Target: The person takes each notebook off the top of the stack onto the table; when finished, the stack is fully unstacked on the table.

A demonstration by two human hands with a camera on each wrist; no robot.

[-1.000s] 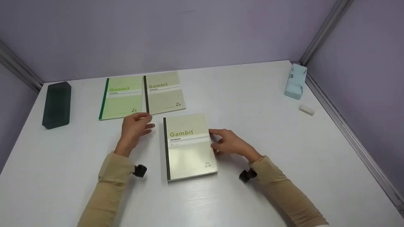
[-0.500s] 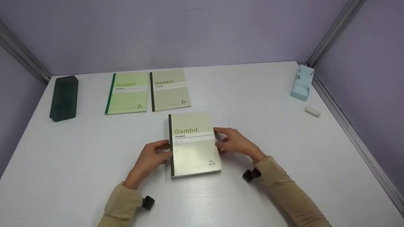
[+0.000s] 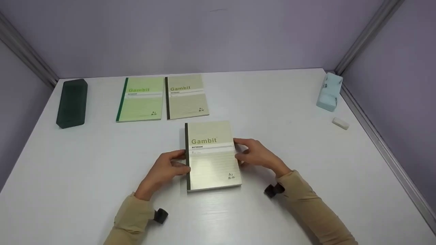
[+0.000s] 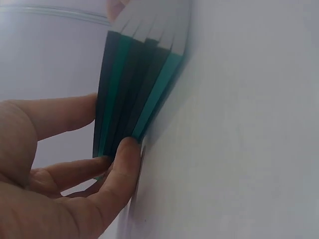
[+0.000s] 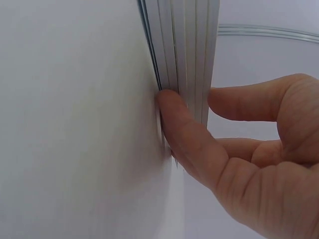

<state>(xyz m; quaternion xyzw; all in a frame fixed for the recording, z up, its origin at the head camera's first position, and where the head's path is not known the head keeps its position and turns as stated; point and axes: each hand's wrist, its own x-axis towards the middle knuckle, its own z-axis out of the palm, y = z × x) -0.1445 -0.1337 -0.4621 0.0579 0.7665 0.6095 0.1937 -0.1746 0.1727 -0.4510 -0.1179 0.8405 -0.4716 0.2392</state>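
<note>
A stack of several notebooks (image 3: 213, 160) lies at the middle of the table, a beige "Gambit" cover on top. In the left wrist view its dark and green spines (image 4: 124, 89) are fanned slightly. My left hand (image 3: 167, 170) grips the spine side, thumb at the top cover's edge and fingers lower on the spines. At the opposite side my right hand (image 3: 257, 156) holds the page edges (image 5: 187, 50), thumb at the top cover and a finger by the lowest notebooks. Some fingertips are hidden behind the stack.
Behind the stack lie a green notebook (image 3: 141, 102) and a beige notebook (image 3: 187, 100), side by side. A dark green case (image 3: 72, 103) stands at the left, a light blue box (image 3: 329, 92) and a white eraser (image 3: 340, 123) at the right. Walls enclose the table's back and sides.
My left hand has come from beside the rear notebooks down to the stack's spine side and taken hold. The right hand stays on the page edge. The head view has shifted slightly.
</note>
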